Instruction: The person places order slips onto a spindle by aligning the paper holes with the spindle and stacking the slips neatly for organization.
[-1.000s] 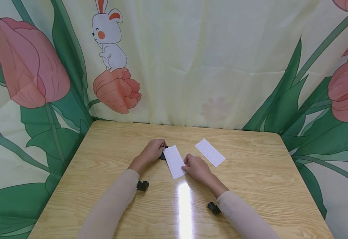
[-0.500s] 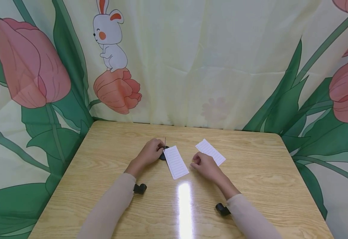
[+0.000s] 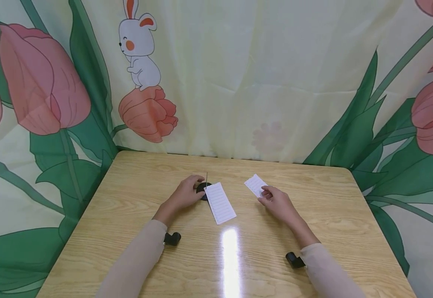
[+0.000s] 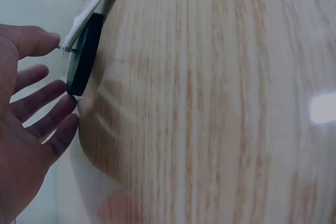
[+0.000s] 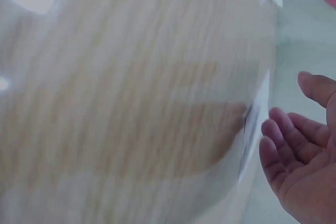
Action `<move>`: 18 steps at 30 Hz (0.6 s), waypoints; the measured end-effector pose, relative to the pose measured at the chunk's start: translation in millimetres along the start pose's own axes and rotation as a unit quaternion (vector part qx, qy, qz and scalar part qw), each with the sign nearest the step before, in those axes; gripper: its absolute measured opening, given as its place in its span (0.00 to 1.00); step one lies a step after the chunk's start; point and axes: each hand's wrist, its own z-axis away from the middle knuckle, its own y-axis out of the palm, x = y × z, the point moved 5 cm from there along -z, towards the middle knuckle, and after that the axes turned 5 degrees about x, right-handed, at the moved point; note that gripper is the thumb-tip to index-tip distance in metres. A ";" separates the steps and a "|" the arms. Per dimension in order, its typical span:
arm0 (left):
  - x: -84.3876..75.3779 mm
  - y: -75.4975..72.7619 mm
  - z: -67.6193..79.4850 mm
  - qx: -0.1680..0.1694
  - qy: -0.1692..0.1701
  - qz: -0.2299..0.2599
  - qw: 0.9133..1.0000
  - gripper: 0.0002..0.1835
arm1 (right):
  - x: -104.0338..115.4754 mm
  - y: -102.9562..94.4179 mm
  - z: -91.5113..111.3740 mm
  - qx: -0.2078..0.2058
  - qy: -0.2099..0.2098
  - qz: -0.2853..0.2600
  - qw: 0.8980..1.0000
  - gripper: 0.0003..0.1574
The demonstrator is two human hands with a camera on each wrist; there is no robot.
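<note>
A receipt spike stands on the table, with a round black base point(image 3: 200, 188) and a thin upright needle point(image 3: 206, 179). One lined white paper slip point(image 3: 221, 203) has its far corner at the needle and slants toward the person. My left hand point(image 3: 186, 192) is at the base's left side. In the left wrist view, its fingers spread beside the base point(image 4: 86, 56) and the thumb tip is by the needle's end. To the right, my right hand point(image 3: 277, 203) hovers over a second lined slip point(image 3: 254, 184), covering its near part; the right wrist view shows relaxed fingers point(image 5: 283, 142) close by.
The wooden table point(image 3: 156, 169) backs onto a curtain point(image 3: 220, 103) printed with tulips and a rabbit. A bright light reflection point(image 3: 231, 260) lies on the tabletop. Black wrist cameras point(image 3: 172, 239) sit at both sleeves.
My right hand has left the first slip's edge and moved right to the second slip. My left hand's fingers have loosened and drawn slightly back from the needle.
</note>
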 end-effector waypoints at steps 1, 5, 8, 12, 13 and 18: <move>0.8 0.7 0.1 0.004 -0.002 0.003 1.000 0.28 | -2.0 -4.0 0.5 -0.002 0.000 0.005 1.000 0.31; 4.4 3.2 -1.5 0.014 0.001 0.001 1.000 0.32 | -11.1 -17.5 2.7 -0.010 0.005 0.026 1.000 0.32; 5.3 3.9 -2.3 0.017 0.007 -0.004 1.000 0.34 | -20.0 -24.1 3.0 -0.010 0.019 0.042 0.999 0.33; 3.8 3.4 -2.1 0.018 0.010 -0.006 1.000 0.35 | -30.8 -29.3 1.4 -0.007 0.040 0.061 0.997 0.34; 3.5 3.3 -2.2 0.018 0.008 -0.007 1.000 0.36 | -32.9 -30.3 0.9 -0.007 0.043 0.065 0.997 0.34; 3.9 5.0 -3.0 0.019 0.006 -0.022 1.000 0.35 | -42.8 -30.8 -1.4 -0.007 0.064 0.073 0.995 0.33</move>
